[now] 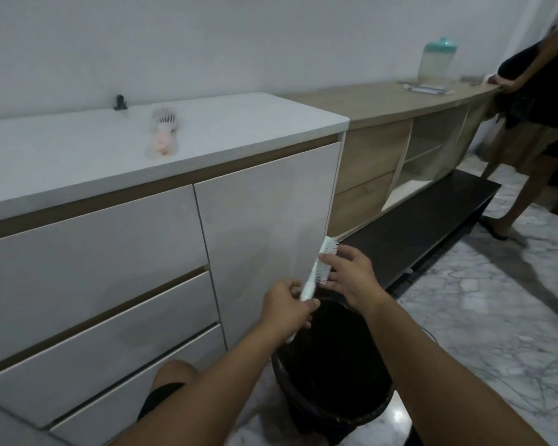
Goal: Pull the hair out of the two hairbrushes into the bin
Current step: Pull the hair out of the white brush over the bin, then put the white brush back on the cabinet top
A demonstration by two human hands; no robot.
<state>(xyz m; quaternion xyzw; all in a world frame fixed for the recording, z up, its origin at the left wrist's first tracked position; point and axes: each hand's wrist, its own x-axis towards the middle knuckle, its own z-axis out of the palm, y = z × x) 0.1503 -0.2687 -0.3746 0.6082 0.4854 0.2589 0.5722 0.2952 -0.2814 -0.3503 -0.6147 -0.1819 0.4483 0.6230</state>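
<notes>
I hold a pale green hairbrush (pixel 323 259) upright over the black bin (pixel 332 371) on the floor. My left hand (pixel 287 309) grips its handle. My right hand (pixel 348 273) rests against the bristles, fingertips pinching at them; the hair itself is too small to make out. A second hairbrush (pixel 163 130), white with a pink handle, lies on the white cabinet top (pixel 78 156), well above and to the left of my hands.
White drawers and a door (pixel 264 226) stand right behind the bin. A small black object (pixel 120 102) sits by the wall. A wooden counter (pixel 384 101) carries a teal-lidded jar (pixel 436 61). A low black bench (pixel 432 214) lies to the right. Another person (pixel 535 101) stands at far right.
</notes>
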